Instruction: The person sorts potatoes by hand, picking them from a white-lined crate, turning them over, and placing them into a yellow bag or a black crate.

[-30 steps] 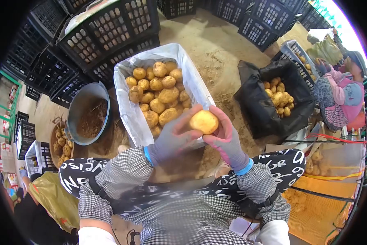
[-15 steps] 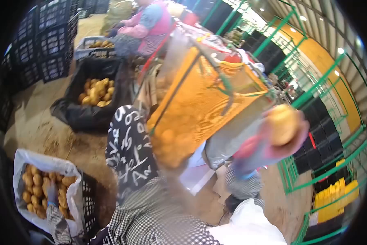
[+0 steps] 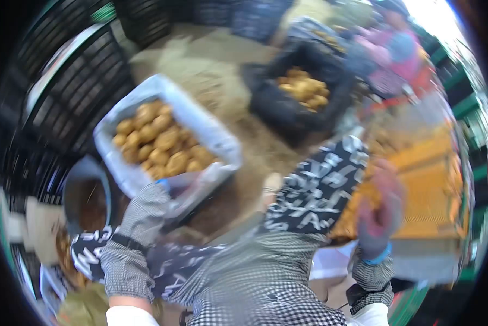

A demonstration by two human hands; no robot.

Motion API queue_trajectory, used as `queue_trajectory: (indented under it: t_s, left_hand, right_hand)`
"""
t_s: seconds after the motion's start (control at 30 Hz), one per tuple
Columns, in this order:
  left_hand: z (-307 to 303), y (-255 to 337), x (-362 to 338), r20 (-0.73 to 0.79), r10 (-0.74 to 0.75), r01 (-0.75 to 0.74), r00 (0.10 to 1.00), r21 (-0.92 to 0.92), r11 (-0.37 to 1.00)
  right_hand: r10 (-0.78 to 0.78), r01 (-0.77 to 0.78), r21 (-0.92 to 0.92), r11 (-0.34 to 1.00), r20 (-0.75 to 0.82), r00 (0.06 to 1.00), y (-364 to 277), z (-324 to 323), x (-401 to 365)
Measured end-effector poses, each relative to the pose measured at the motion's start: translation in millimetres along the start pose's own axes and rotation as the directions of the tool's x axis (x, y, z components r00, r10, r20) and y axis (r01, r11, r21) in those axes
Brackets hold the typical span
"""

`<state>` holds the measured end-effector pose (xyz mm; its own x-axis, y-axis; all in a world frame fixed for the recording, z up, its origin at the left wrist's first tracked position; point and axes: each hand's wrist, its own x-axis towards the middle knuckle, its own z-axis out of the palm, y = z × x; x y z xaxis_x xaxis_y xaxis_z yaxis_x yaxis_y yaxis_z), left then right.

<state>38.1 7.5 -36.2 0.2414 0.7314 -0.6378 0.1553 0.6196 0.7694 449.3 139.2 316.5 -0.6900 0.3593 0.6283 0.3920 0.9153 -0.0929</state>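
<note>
My left hand [image 3: 185, 183], in a greyish glove with a blue cuff, is at the near rim of a crate with a white liner [image 3: 222, 142]. Its fingers are smeared by motion. Inside that crate lies a heap of potatoes [image 3: 159, 140]. On the right, my right hand [image 3: 384, 204], in a pink and grey glove, is raised before an orange mesh bag [image 3: 431, 190]. Thumb and fingers stand apart, with nothing visible held between them. Yellowish potatoes show blurred at the bag's left side.
A black-lined crate [image 3: 265, 108] holding potatoes stands beyond my knee. Farther back sits a co-worker in pink [image 3: 398, 54] beside another crate. Stacked black crates [image 3: 83, 81] line the left, with a grey bucket [image 3: 108, 195] below them.
My view has swung left and down, bringing the white-lined crate toward the middle. The right hand no longer shows the potato it held. My left hand has moved from the potatoes to the crate's near rim.
</note>
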Motion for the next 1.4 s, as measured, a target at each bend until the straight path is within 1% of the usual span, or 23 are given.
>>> queue_trajectory:
  t_s: [0.07, 0.1, 0.13, 0.17, 0.23, 0.33, 0.37, 0.4, 0.43, 0.47, 0.5, 0.53, 0.57, 0.6, 0.67, 0.73, 0.8, 0.97, 1.13, 1.17, 1.23, 1.3, 1.4]
  left_hand:
    - [16.2, -6.6, 2.2, 0.038, 0.101, -0.093, 0.994, -0.178, 0.98]
    - [40.0, 27.4, -24.9, -0.139, 0.208, -0.19, 0.968, 0.13, 0.973]
    - [64.8, 66.8, -54.6, -0.31, 0.305, -0.15, 0.9, 0.438, 0.886]
    - [80.5, 81.7, -65.7, -0.399, 0.316, -0.054, 0.861, 0.546, 0.836]
    - [102.6, 96.0, -84.8, -0.512, 0.377, 0.142, 0.772, 0.717, 0.683]
    - [89.5, 109.5, -104.1, -0.426, 0.208, 0.136, 0.881, 0.646, 0.751]
    - [57.9, 125.1, -115.4, -0.27, 0.171, 0.018, 0.948, 0.58, 0.815]
    - [29.0, 125.9, -112.5, -0.22, 0.111, 0.028, 0.969, 0.547, 0.837]
    - [-1.7, 105.1, -103.9, -0.205, 0.172, -0.022, 0.963, 0.58, 0.815]
    - [-32.4, 85.2, -95.7, -0.19, 0.232, -0.07, 0.954, 0.612, 0.788]
    - [-57.0, 42.8, -77.5, -0.197, 0.399, -0.158, 0.895, 0.699, 0.698]
    - [-57.7, 36.0, -63.3, -0.324, 0.001, 0.046, 0.946, 0.137, 0.99]
    - [-58.5, 29.6, -49.2, -0.393, -0.398, 0.169, 0.829, -0.502, 0.848]
    - [-60.1, 10.4, -29.4, -0.416, -0.453, 0.258, 0.788, -0.445, 0.858]
    - [-44.0, -19.7, 6.3, -0.456, -0.423, 0.46, 0.783, -0.034, 0.887]
    - [-20.4, -34.2, 35.5, -0.465, -0.404, 0.498, 0.788, 0.096, 0.862]
    - [-2.1, -35.2, 48.8, -0.476, -0.397, 0.517, 0.785, 0.151, 0.842]
    - [-8.3, -19.4, 38.7, -0.467, -0.409, 0.486, 0.784, 0.051, 0.873]
    - [-26.7, -6.9, -7.0, -0.361, -0.495, 0.406, 0.79, -0.296, 0.865]
    - [-21.3, -3.7, -13.0, -0.464, -0.404, 0.339, 0.788, -0.221, 0.915]
    - [-7.4, 6.5, -21.6, -0.636, -0.181, 0.205, 0.75, -0.036, 0.978]
    - [10.6, 20.2, -19.1, -0.719, 0.02, 0.17, 0.694, 0.191, 0.967]
    - [27.3, 29.0, -2.1, -0.66, 0.021, 0.196, 0.751, 0.253, 0.947]
  right_hand:
    - [-0.047, -0.082, 0.438, 0.895, 0.277, 0.96, -11.1, 103.3, 33.9]
    - [-0.161, -0.012, 0.471, 0.882, 0.326, 0.932, -17.0, 144.5, 44.8]
    - [-0.271, 0.056, 0.498, 0.866, 0.372, 0.888, -22.0, 181.3, 52.3]
    - [-0.379, 0.123, 0.539, 0.833, 0.396, 0.836, -24.5, 216.9, 54.8]
    - [-0.553, 0.235, 0.59, 0.772, 0.441, 0.707, -35.2, 265.9, 48.4]
    - [-0.579, 0.258, 0.521, 0.814, 0.687, 0.439, -23.7, 314.6, 44.0]
    - [-0.594, 0.247, 0.545, 0.801, 0.669, 0.448, -20.5, 322.8, 44.2]
    - [-0.603, 0.235, 0.566, 0.79, 0.651, 0.46, -17.2, 327.7, 40.9]
    - [-0.605, 0.222, 0.579, 0.785, 0.636, 0.479, -14.9, 325.3, 32.9]
    - [-0.568, 0.187, 0.549, 0.814, 0.687, 0.453, -19.9, 318.1, 36.7]
    - [-0.529, 0.154, 0.517, 0.842, 0.734, 0.425, -30.9, 303.7, 48.5]
    - [-0.49, 0.124, 0.484, 0.867, 0.778, 0.394, -34.7, 298.3, 53.5]
    - [-0.533, 0.111, 0.54, 0.835, 0.74, 0.41, -28.9, 300.6, 48.7]
    - [-0.54, 0.103, 0.558, 0.824, 0.714, 0.445, -25.7, 301.7, 45.3]
    - [-0.536, 0.085, 0.584, 0.807, 0.666, 0.518, -21.3, 300.5, 41.2]
    - [-0.52, 0.037, 0.58, 0.814, 0.698, 0.493, -21.3, 300.2, 45.5]
    - [-0.512, 0.015, 0.579, 0.815, 0.708, 0.486, -21.4, 301.3, 48.0]
    - [-0.524, 0.038, 0.597, 0.802, 0.671, 0.526, -22.6, 297.7, 47.1]
    - [-0.537, 0.051, 0.586, 0.809, 0.7, 0.47, -22.2, 301.5, 49.4]
    - [-0.538, 0.055, 0.581, 0.812, 0.709, 0.456, -23.7, 300.0, 49.9]
    - [-0.55, 0.112, 0.578, 0.808, 0.673, 0.495, -26.0, 296.8, 44.6]
    - [-0.558, 0.143, 0.575, 0.805, 0.653, 0.512, -27.2, 297.3, 42.5]
    - [-0.553, 0.124, 0.583, 0.803, 0.65, 0.522, -29.0, 301.6, 43.0]
